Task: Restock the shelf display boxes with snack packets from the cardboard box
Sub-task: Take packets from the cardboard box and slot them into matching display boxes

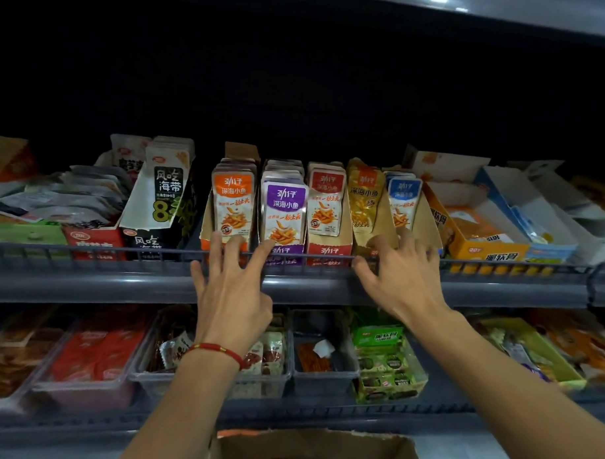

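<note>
While both arms are raised to the upper shelf (296,284), no packet is held in either hand. The left hand (232,283) is spread with its fingers loose, the fingertips laid against the orange packets (233,204) and the purple packets (285,209), seemingly so that the rows can be pushed back or squared. The right hand (403,270) is likewise released, its fingers splayed over the wire rail (89,252) just under the yellow packets (365,196) and blue packets (403,200). The packets are stood upright in narrow display boxes, faces forward, presumably so that the labels can be read from the aisle; the rail is set along the shelf edge to keep them from sliding off. The cardboard box (312,448) is found at six o'clock, below the arms, within easy reach for the next handful. The red packets (327,197) at twelve o'clock are touched by neither hand.
</note>
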`<state>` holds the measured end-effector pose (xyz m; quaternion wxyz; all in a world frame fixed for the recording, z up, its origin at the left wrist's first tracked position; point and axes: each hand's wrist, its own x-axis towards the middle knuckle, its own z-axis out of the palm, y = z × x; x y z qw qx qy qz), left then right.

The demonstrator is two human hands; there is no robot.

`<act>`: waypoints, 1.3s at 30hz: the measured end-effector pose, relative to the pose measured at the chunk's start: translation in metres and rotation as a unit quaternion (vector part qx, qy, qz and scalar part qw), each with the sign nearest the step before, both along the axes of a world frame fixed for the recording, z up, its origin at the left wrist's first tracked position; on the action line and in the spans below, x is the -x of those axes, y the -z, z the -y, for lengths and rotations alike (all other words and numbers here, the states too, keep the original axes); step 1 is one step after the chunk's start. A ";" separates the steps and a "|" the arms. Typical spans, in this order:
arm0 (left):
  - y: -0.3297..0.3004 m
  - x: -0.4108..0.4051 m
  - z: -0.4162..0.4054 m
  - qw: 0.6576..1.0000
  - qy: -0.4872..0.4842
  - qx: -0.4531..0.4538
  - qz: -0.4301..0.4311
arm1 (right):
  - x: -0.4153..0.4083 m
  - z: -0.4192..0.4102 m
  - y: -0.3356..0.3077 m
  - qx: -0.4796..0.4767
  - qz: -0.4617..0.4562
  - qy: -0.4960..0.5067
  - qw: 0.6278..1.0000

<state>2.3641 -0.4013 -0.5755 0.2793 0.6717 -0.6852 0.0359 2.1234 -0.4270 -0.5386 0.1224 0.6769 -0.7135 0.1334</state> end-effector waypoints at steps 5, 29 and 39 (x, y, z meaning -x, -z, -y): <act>0.001 -0.001 -0.003 1.000 0.007 0.006 0.003 | -0.002 -0.003 0.002 0.019 -0.039 -0.006 0.999; 0.288 0.033 -0.182 0.838 0.042 -0.542 -0.051 | 0.035 -0.148 0.382 -0.555 0.095 -0.060 0.824; 0.304 0.018 -0.180 0.829 0.019 -0.555 -0.065 | 0.031 -0.107 0.473 -0.394 0.269 0.165 0.863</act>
